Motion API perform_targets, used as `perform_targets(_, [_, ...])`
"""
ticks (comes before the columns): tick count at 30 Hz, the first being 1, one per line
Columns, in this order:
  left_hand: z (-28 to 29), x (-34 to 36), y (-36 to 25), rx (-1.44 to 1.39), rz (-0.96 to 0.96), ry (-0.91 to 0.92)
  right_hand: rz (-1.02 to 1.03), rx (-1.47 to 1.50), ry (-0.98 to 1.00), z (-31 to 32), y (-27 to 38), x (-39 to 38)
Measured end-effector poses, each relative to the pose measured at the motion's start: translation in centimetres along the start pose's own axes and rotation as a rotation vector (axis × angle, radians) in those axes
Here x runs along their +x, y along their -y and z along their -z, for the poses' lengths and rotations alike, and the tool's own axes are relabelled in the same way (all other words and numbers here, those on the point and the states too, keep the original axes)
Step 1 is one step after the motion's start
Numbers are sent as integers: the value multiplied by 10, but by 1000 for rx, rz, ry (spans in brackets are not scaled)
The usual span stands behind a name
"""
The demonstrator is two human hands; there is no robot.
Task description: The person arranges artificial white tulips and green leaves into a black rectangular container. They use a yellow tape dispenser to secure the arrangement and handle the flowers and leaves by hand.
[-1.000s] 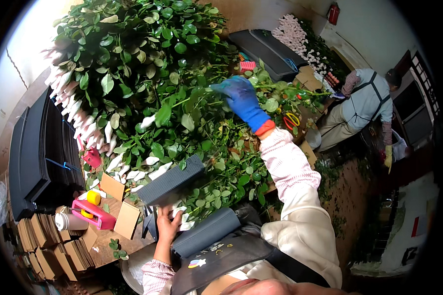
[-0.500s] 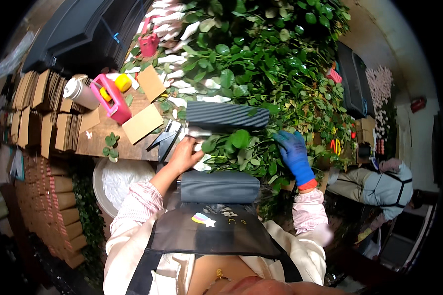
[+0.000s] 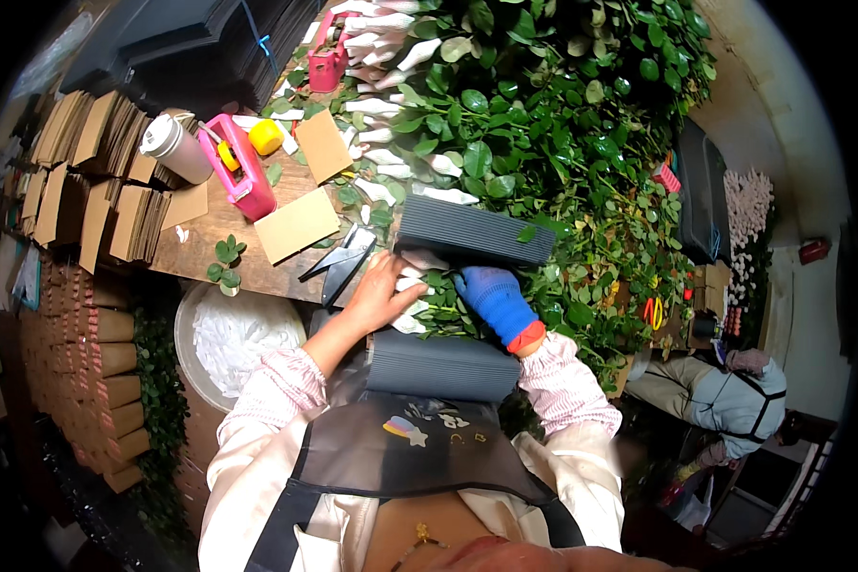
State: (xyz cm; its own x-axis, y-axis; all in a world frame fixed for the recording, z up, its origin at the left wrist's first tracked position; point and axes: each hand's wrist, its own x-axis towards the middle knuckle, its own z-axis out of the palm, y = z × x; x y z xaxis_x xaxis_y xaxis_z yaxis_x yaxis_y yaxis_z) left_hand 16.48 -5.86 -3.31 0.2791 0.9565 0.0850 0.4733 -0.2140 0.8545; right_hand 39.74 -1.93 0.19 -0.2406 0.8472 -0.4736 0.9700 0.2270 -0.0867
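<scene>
My left hand (image 3: 379, 294) touches buds (image 3: 410, 321) at its three o'clock; my right hand (image 3: 491, 294), gloved, meets leaves (image 3: 443, 310). Whether either is clamped, I can't tell. Uneven pressing could bruise those buds.

Matt blue cloth glove (image 3: 501, 311) on my right hand (image 3: 491, 296), ridged dull-grey blocks (image 3: 443, 367), glossy green leaves (image 3: 478, 158); smooth pink plastic holder (image 3: 254, 197), flat matt cardboard (image 3: 297, 225), worn-looking wooden table (image 3: 186, 255)

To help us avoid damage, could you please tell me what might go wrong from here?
The black-and-silver tool lies by the edge of the table, near the left hand; a nudge might knock it off. The gloved right hand touches leafy stems and could bruise them.
</scene>
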Motion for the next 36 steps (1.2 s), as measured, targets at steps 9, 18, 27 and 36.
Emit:
perform_targets(9, [8,7,26,-311,250,-187,-21,-42,-83,-15,3,14])
perform_targets(18, [18,12,28,-1085,379,-619,-26,-30,-89,-12,-6,17])
perform_targets(27, [15,26,25,-590,513,-182,4,165,103,8,-29,21])
perform_targets(36, [-26,46,0,10,173,-21,24,126,-134,-36,-50,26])
